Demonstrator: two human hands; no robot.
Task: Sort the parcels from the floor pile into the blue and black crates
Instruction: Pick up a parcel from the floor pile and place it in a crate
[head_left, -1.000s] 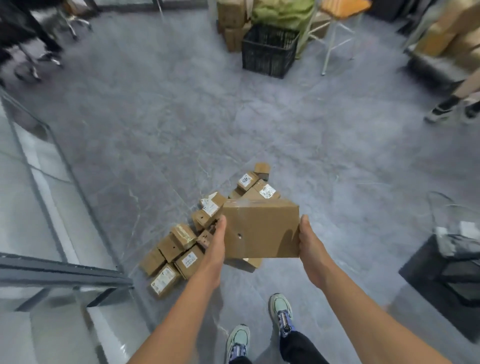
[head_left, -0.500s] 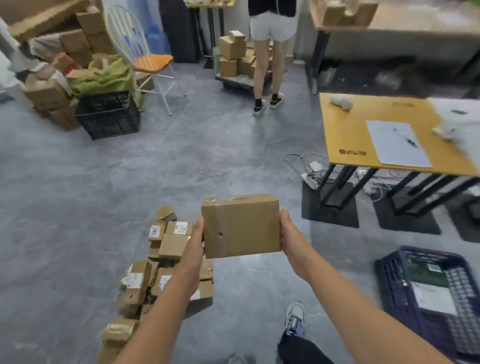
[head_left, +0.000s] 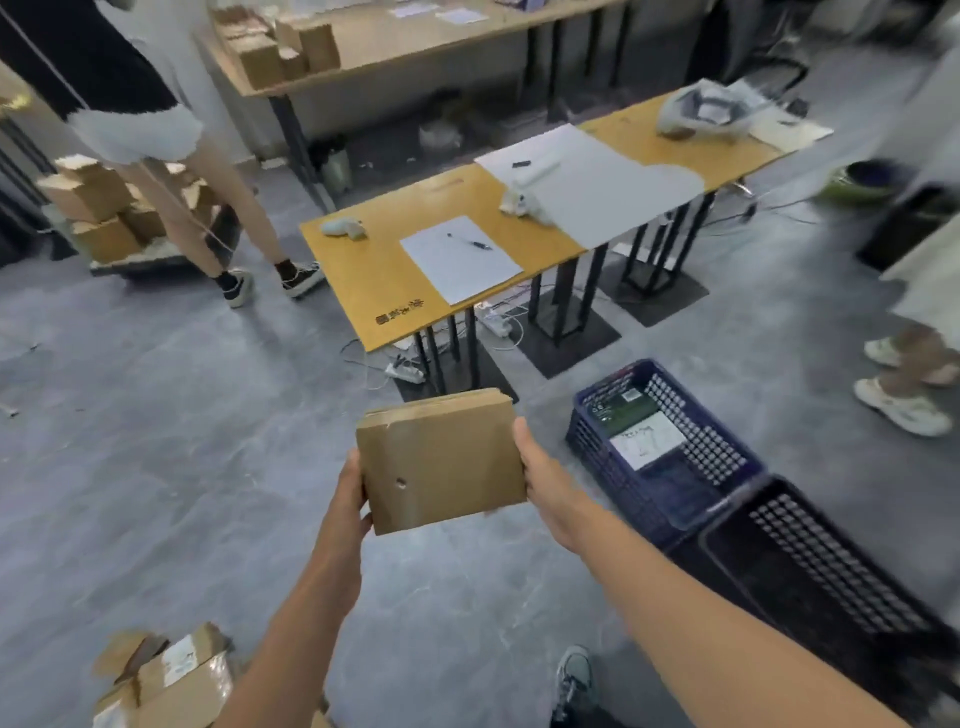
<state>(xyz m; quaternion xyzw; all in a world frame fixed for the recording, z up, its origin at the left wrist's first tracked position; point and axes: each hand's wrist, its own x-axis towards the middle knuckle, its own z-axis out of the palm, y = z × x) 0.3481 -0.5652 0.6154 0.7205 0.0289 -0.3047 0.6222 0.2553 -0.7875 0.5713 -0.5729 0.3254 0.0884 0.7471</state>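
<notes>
- Left of the blue crate, held in the air over bare floor: one brown cardboard parcel, with its broad face toward the holder. There is a small puncture low on that face and no label showing.
- Holder's left hand: grasps the parcel's edge farther from the blue crate, thumb on the front face, fingers hidden behind.
- Holder's right hand: grasps the edge nearer the blue crate, so the parcel is clamped between the two hands.
- Blue crate: on the floor with its top open. A white sheet and a dark flat item lie inside, with room beside them.
- Black crate: touching the blue crate on the side toward the holder. Its contents cannot be made out.
- Floor pile: well apart from the blue crate, beyond the holder's left arm, with only a few labelled cartons in sight.
- Yellow table: just beyond the blue crate, with papers and a pen on top.
- Step in hand, as judged: carrying the parcel across to a crate.
- Handling note: since no label shows, turn the parcel to read it before choosing a crate. Keep both hands on it until it is past the rim, then lower it flat beside the sheet rather than tossing it. The crates share a wall, so aim well inside the chosen one.
</notes>
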